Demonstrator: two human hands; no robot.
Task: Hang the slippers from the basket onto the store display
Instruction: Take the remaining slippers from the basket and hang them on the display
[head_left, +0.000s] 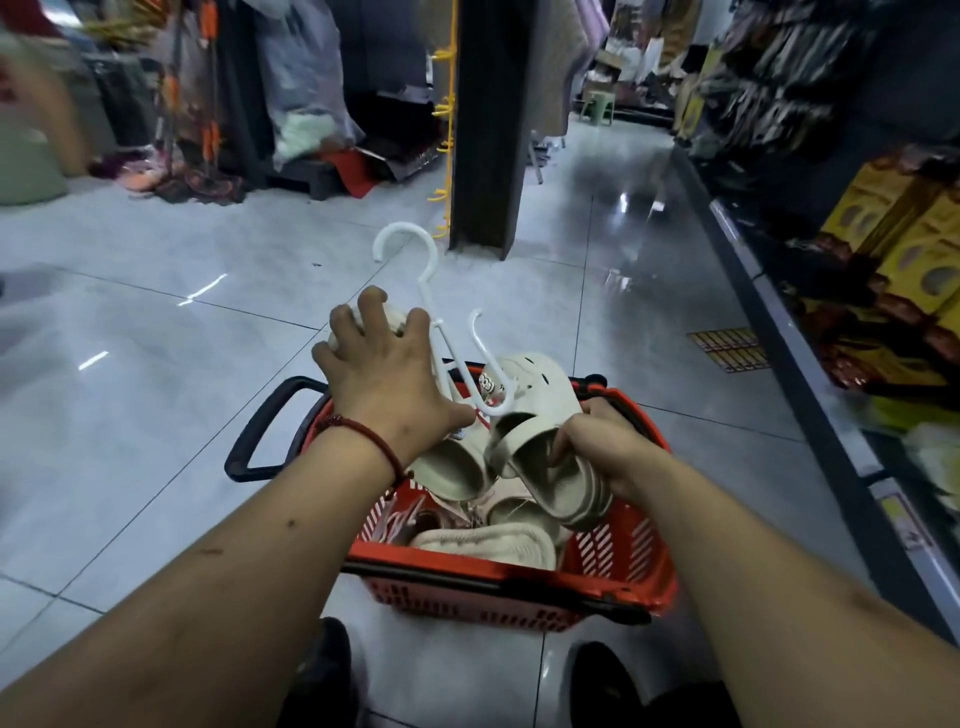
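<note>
Over the red basket (498, 582) on the floor, my left hand (387, 382) grips one cream slipper (363, 322) with its white hanger (415, 265) while my right hand (605, 447) grips another slipper (550, 467), so next I must carry them to the yellow hooks (445, 109).

A red plastic slatted shopping basket (613, 558) with a black handle is sitting on the floor in front of me. Cream foam slippers (540, 452) are lying jumbled inside it, soles mostly upward. White plastic hook hangers (470, 358) are sticking up from the uppermost slippers, above the basket's far rim.
</note>
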